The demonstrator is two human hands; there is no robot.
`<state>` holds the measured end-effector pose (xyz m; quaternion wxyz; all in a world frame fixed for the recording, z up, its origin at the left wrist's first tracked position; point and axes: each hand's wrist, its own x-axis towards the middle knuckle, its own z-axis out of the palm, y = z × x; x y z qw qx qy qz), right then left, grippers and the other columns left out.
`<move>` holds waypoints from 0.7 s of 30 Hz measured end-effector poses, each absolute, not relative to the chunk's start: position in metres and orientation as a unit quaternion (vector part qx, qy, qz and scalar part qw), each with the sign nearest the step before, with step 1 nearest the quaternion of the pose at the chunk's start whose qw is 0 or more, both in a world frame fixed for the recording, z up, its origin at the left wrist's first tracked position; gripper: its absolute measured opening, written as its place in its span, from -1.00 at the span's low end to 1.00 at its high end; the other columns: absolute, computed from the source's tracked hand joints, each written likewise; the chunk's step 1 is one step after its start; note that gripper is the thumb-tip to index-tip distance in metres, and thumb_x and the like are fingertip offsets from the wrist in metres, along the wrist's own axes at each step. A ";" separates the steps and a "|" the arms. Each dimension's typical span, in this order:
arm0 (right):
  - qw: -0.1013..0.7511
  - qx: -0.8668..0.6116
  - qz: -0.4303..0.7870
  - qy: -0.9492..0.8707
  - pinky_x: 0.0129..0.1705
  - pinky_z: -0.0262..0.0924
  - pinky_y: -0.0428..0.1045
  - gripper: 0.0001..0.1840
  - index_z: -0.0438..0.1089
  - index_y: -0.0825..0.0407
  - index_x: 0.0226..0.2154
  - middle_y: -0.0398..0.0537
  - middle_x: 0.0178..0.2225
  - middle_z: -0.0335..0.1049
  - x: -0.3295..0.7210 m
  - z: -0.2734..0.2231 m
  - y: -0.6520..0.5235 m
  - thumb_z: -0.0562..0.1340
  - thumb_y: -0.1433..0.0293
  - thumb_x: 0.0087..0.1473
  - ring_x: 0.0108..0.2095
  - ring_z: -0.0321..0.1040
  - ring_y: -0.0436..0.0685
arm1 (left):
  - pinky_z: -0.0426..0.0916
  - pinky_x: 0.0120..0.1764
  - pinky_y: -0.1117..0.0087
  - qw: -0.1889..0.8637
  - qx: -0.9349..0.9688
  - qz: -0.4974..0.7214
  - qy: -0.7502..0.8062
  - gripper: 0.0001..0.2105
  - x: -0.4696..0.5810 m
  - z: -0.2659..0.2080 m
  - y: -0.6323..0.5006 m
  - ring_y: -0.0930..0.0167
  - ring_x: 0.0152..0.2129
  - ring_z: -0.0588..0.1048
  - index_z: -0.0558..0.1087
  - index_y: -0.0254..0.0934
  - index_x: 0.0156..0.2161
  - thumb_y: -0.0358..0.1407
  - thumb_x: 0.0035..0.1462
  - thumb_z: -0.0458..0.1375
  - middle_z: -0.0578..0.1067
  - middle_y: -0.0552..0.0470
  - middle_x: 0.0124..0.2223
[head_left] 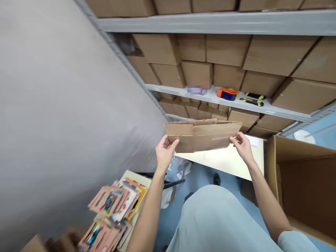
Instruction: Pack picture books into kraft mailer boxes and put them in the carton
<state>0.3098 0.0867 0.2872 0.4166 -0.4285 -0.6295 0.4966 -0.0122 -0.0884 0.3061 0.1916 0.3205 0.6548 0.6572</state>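
A flattened cardboard box (210,138) is held up in front of me, stretched level between both hands. My left hand (166,151) pinches its left end, thumb on the near face and fingers behind. At the other end, my right hand (242,147) grips the lower right corner between thumb and fingers. Fold lines and overlapping flaps show along the cardboard. Below and behind it lies a pale tabletop (236,162).
Metal shelving (210,26) packed with cardboard boxes (225,49) stands ahead. An orange and blue item (228,93) and black-yellow cutters (252,101) lie on a shelf. A large open carton (274,168) is at right; packaged cards (110,201) are piled at lower left beside a grey wall (65,105).
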 end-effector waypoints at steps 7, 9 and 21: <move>0.299 -0.554 0.453 -0.631 -0.05 0.42 0.13 -0.45 0.51 -0.03 -0.26 0.07 -0.20 0.67 0.369 0.173 0.125 0.26 -0.18 0.18 -0.17 0.54 0.25 | 0.47 0.31 -0.02 0.335 0.344 0.535 0.695 -0.46 0.017 0.171 0.025 0.14 0.09 0.65 0.55 -0.28 0.10 0.01 0.11 0.38 0.67 -0.23 0.12; 0.289 -0.572 0.451 -0.621 -0.02 0.43 0.14 -0.46 0.52 -0.02 -0.22 0.08 -0.17 0.68 0.376 0.149 0.126 0.24 -0.16 0.20 -0.17 0.54 0.24 | 0.46 0.32 0.00 0.366 0.353 0.513 0.691 -0.46 0.024 0.142 0.042 0.13 0.16 0.62 0.52 -0.31 0.14 -0.03 0.13 0.34 0.63 -0.29 0.20; 0.291 -0.665 0.462 -0.510 0.08 0.52 0.27 -0.34 0.57 0.03 -0.11 0.18 -0.06 0.66 0.362 0.120 0.080 0.08 -0.16 0.29 -0.03 0.58 0.35 | 0.60 0.12 0.08 0.477 0.401 0.407 0.668 -0.47 0.026 0.078 0.073 0.19 0.08 0.63 0.44 -0.22 0.34 0.01 0.41 0.17 0.51 -0.30 0.34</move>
